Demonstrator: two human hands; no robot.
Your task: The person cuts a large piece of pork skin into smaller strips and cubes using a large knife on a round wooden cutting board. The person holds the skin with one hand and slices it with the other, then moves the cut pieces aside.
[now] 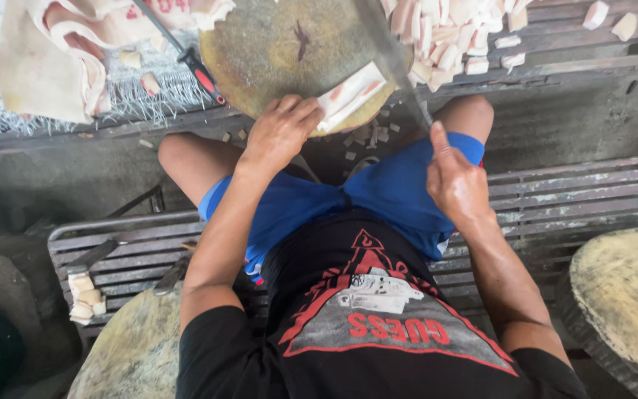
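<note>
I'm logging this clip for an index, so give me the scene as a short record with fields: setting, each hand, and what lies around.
setting: person seated on a slatted bench, facing a round chopping block
left hand: presses a pale strip on the block
right hand: grips a long knife, blade over the strip
cut pieces: piled beyond the block, right side
slabs: heaped at upper left

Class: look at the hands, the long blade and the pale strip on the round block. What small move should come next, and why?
Probably bring the blade down across the strip. The left hand pins the strip's near end on the round chopping block, the right hand grips the knife handle with the blade raised over the block, and a heap of cut pieces lies beside it.
</note>
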